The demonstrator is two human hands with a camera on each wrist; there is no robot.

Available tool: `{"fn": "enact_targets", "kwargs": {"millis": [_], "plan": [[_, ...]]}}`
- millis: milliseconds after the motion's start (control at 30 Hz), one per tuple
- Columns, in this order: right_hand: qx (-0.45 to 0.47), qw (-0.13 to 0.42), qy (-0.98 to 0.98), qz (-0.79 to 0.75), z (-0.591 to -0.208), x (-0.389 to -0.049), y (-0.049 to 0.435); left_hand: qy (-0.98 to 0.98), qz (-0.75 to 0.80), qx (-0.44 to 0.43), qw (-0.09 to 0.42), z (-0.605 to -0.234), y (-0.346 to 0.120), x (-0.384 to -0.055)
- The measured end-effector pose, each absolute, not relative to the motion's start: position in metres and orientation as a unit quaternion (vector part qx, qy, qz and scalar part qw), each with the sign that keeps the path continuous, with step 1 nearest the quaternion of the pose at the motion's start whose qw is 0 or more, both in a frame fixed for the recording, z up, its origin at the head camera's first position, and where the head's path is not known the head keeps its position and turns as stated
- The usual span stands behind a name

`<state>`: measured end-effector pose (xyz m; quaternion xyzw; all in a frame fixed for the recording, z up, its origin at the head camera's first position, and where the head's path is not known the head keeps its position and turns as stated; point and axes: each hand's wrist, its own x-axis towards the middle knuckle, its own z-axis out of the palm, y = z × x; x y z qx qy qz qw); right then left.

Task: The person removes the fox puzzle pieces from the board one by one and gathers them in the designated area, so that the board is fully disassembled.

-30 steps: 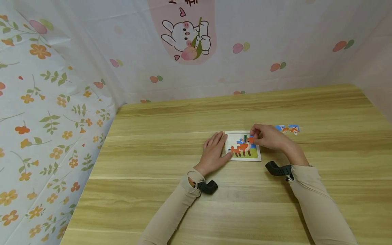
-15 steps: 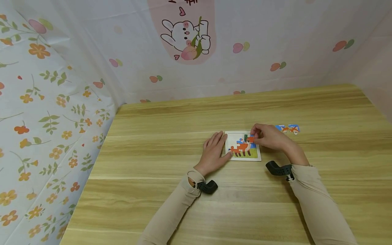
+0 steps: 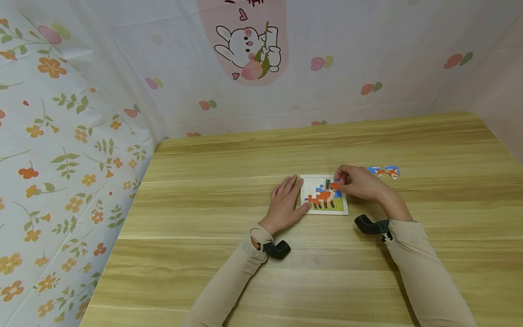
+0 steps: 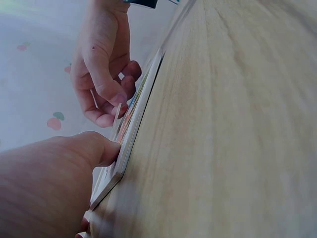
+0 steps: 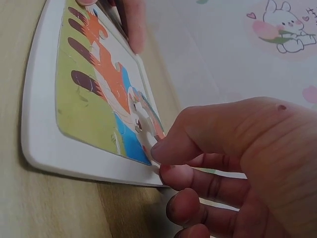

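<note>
A white puzzle tray (image 3: 308, 184) lies on the table with a partly assembled fox picture, legs and grass along its lower side. My left hand (image 3: 283, 204) rests flat at the tray's left side, fingers straight, thumb pressing its lower left edge; the left wrist view shows this thumb (image 4: 94, 148) on the rim. At the right side, my right hand (image 3: 361, 184) pinches an orange puzzle piece (image 3: 333, 185) between thumb and index finger. In the right wrist view the puzzle piece (image 5: 144, 123) stands tilted over the picture, fingertips right at the tray's edge.
Two loose puzzle pieces (image 3: 384, 172) with blue and orange print lie on the wooden table (image 3: 229, 190) beyond my right hand. A printed curtain (image 3: 343, 41) hangs behind the table, a floral one (image 3: 73, 172) at the left. Black wrist mounts (image 3: 278, 250) jut from both sleeves.
The puzzle piece in my right fingers has shifted very slightly over the tray since a second ago. Both hands and the tray are practically still.
</note>
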<state>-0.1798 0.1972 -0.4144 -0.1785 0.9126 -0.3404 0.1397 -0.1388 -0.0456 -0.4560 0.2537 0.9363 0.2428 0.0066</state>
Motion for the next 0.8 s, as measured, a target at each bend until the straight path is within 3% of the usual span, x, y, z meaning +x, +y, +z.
{"fn": "enact_targets", "kwargs": {"millis": [800], "plan": [[-0.177, 0.132, 0.91, -0.352, -0.4176, -0.1789, 0.1981, 0.936, 0.243, 0.256, 0.006, -0.4544, -0.0455, -0.139]]}}
